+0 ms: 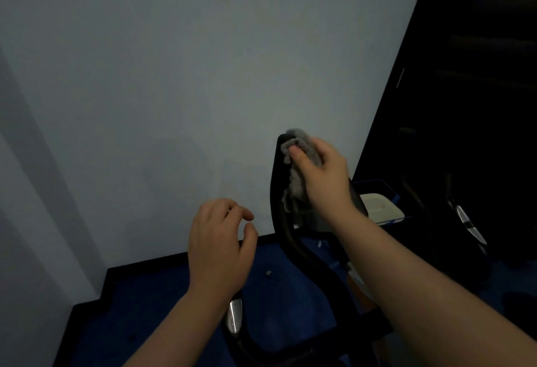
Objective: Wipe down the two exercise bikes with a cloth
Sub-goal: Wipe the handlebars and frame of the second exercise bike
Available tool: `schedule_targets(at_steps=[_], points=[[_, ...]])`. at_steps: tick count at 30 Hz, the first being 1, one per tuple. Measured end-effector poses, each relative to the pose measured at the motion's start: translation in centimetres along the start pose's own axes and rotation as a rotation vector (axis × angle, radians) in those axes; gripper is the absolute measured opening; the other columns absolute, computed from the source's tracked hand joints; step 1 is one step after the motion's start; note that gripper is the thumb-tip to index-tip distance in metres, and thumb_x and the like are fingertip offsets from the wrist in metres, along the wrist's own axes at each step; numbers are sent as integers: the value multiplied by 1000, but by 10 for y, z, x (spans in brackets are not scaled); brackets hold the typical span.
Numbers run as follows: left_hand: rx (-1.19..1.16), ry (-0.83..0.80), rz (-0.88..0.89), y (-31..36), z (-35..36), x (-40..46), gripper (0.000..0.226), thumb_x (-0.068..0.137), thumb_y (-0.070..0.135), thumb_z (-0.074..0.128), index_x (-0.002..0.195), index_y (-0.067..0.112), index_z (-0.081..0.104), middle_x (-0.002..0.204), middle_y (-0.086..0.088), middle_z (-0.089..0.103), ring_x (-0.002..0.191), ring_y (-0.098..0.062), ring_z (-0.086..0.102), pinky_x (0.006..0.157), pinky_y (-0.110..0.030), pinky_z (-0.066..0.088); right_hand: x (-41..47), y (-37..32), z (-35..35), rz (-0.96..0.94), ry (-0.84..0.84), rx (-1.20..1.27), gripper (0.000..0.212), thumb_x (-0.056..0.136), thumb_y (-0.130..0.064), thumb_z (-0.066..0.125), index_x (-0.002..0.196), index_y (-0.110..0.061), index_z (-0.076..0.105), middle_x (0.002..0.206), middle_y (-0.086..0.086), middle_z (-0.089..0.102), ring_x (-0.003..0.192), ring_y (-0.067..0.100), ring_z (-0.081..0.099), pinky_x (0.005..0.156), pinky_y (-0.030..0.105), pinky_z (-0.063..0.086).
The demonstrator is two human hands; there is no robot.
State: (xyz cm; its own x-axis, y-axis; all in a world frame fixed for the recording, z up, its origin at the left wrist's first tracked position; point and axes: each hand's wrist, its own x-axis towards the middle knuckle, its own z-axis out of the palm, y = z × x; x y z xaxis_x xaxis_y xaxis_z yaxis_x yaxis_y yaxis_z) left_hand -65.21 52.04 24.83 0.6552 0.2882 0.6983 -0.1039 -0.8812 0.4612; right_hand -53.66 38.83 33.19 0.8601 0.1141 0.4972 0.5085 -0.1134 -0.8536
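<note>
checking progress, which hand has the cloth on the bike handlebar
The right hand presses the grey cloth against the top of the black handlebar. The left hand hovers empty, fingers loosely curled.

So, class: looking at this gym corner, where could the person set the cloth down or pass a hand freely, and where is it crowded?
Free: the blue floor between the black skirting and the bike handlebar, bare except one small speck. The left hand hovers in open air beside the wall. Crowded: right of the handlebar, where the right hand presses the cloth, beside the blue bin.
</note>
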Motion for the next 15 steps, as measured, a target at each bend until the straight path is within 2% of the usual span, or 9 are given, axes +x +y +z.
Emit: schedule_targets(at_steps=[2, 3, 5, 7, 10, 12, 14, 15], points=[[-1, 7, -8, 0, 0, 0, 15, 83, 22, 51, 84, 18, 66, 86, 8, 53, 87, -8, 42, 76, -21, 33, -18, 13, 7, 42, -5, -45, 13, 87, -23, 65, 95, -13, 70, 103, 17, 62, 92, 20, 63, 86, 37, 52], [-1, 10, -9, -1, 0, 1, 14, 83, 21, 52, 84, 18, 65, 86, 8, 53, 87, -7, 41, 76, -21, 33, -29, 18, 7, 56, -19, -69, 9, 87, -22, 65, 93, -16, 70, 104, 15, 62, 91, 16, 63, 87, 33, 52], [-2, 9, -4, 0, 1, 0, 14, 83, 21, 51, 83, 19, 65, 86, 9, 53, 87, -6, 40, 76, -21, 33, -38, 19, -1, 78, -48, -53, 14, 86, -16, 67, 97, -25, 70, 97, 3, 70, 88, 6, 65, 82, 23, 52], [-4, 4, -7, 0, 1, 0, 16, 83, 23, 50, 83, 19, 66, 87, 9, 53, 88, -6, 40, 76, -21, 32, -23, 9, -8, 33, -13, -17, 19, 85, -14, 68, 100, -26, 71, 90, -6, 73, 84, 3, 67, 77, 20, 52], [2, 5, -11, 0, 1, 0, 17, 84, 23, 49, 83, 19, 65, 87, 9, 53, 87, -6, 40, 76, -21, 33, -1, -7, 2, -70, 76, 7, 20, 85, -18, 68, 103, -28, 69, 98, 5, 70, 90, 9, 67, 82, 20, 52], [2, -2, -17, 0, 1, 0, 17, 84, 24, 49, 83, 19, 65, 87, 9, 53, 87, -7, 41, 75, -23, 35, -13, 2, 13, -47, 120, -12, 14, 85, -20, 67, 98, -24, 70, 97, 9, 65, 86, 5, 63, 76, 13, 49], [2, 2, -22, 1, 1, 0, 17, 83, 23, 49, 83, 19, 66, 86, 9, 53, 87, -7, 41, 75, -24, 36, -35, 15, 14, 12, 73, -88, 9, 85, -20, 67, 93, -22, 70, 91, 8, 61, 80, 3, 59, 68, 9, 43], [3, 1, -19, 1, 0, 0, 17, 83, 23, 49, 83, 18, 66, 86, 9, 53, 87, -7, 41, 75, -24, 37, -43, 20, 9, 31, 16, -156, 10, 85, -19, 68, 94, -20, 71, 89, 7, 59, 80, 7, 59, 66, 9, 42]])
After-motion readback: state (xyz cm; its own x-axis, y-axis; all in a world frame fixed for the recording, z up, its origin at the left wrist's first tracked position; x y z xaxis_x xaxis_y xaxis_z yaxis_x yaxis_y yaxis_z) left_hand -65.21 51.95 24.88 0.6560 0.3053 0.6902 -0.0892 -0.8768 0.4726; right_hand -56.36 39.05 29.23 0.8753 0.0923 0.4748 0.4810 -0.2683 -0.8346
